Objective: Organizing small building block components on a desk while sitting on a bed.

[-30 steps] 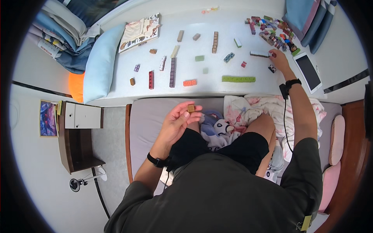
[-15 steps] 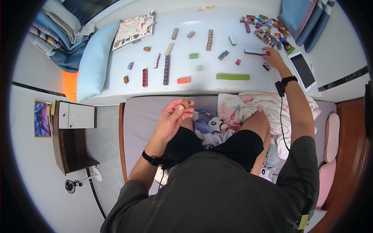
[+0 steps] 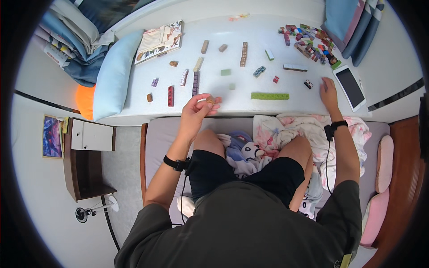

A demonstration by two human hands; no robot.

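Both hands have shifted at the white tabletop (image 3: 268, 38): the left hand (image 3: 196, 109) has advanced to its near edge, and the right hand (image 3: 329, 93) has drawn nearer, left of a tablet (image 3: 351, 88), leaving the white-topped row (image 3: 295, 68) untouched. Bare surface separates the right hand, fingers loosely extended, any hold impossible to tell, from the green row (image 3: 270, 96). Left thumb and fingertips pinch a small brown block (image 3: 211, 101).

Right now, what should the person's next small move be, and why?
Probably the left hand should bring its small brownish block leftward, beside the brown cube on the white surface: the piece is pinched and off that surface, the two look similar in colour, and the right hand, near the black-and-white block, appears to hold nothing.
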